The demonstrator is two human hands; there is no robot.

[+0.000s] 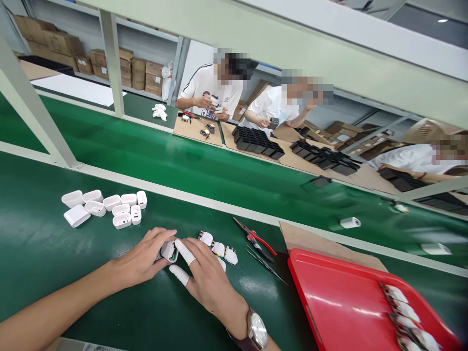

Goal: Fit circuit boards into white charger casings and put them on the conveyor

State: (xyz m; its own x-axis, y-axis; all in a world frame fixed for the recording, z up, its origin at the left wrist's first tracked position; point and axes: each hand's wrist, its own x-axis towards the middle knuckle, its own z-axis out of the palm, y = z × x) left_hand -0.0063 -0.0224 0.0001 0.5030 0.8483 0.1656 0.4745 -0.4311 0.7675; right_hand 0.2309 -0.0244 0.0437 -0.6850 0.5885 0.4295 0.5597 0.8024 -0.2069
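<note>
Filling the shelf (89, 78) at far left, brown cardboard boxes (63, 43) stand behind a far bench (141, 106), where a white sheet (76, 88) lies flat. Nearer me, the dark green bench (120, 314) has a dull sheen, and a pale rail (153, 189) slants along its back edge. On its left part sits a loose cluster of white housings (111, 202), most with their open ends showing.

Just right of these, the worker's left hand (144, 256) curls around one white housing (168, 251), low over the bench, its fingers above and thumb below, closed on it. At its open end is the right hand (212, 278), thumb and forefinger in white caps, parted around that end; I cannot tell whether they grip it. A watch (257, 330) circles the right wrist.

Past the right hand lie small boards with white pads (218, 248), then red-handled pliers (255, 237) and, beside them, tweezers (266, 265). Across the glossy green strip (153, 153), two people in white tops work at the far bench, rows of black cases (258, 141) before the second.

Farther right, a red tray (340, 307) overlaps a cardboard sheet (321, 243) and carries more boards (404, 309). Two white pieces (350, 223) rest on the strip behind, and a third person's white sleeve (402, 157) shows near the edge.
</note>
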